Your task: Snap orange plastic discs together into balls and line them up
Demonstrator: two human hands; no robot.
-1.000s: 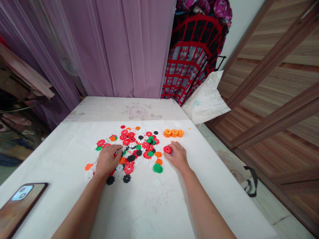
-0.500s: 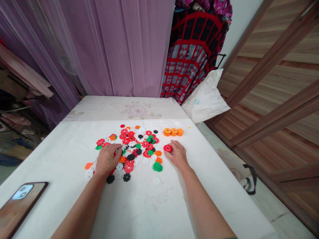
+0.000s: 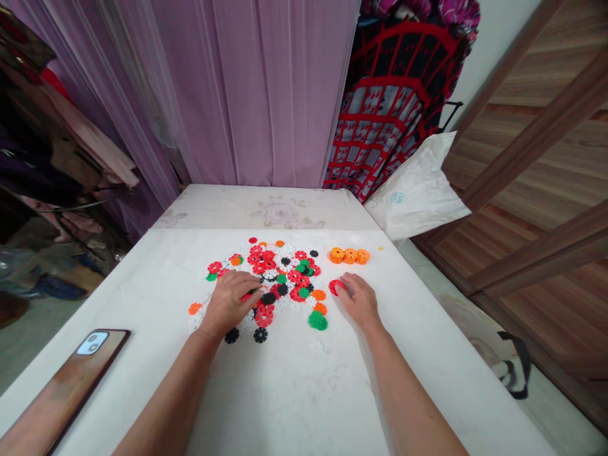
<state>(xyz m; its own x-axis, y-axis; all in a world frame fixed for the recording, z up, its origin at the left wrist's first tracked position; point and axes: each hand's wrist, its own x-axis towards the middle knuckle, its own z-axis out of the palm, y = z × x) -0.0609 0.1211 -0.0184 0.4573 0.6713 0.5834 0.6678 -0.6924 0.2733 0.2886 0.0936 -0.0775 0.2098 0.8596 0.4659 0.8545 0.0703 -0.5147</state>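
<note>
A scatter of small flower-shaped plastic discs [image 3: 280,278] in red, black, green, orange and white lies on the white table [image 3: 294,392]. My left hand [image 3: 230,303] rests palm down on the left side of the scatter, fingers curled over red discs. My right hand [image 3: 360,299] sits to the right of the scatter, its fingers pinching a stack of red discs [image 3: 336,287]. A row of three orange disc stacks [image 3: 349,256] stands just beyond my right hand. A green stack [image 3: 316,321] lies between my two hands.
A phone [image 3: 71,383] lies near the table's left front edge. A white plastic bag [image 3: 418,193] sits off the far right corner, against a red and black cloth. Purple curtains hang behind the table. A wooden door is at the right.
The view has swung left, so everything sits further right in frame. Both hands stay where they were on the discs.
</note>
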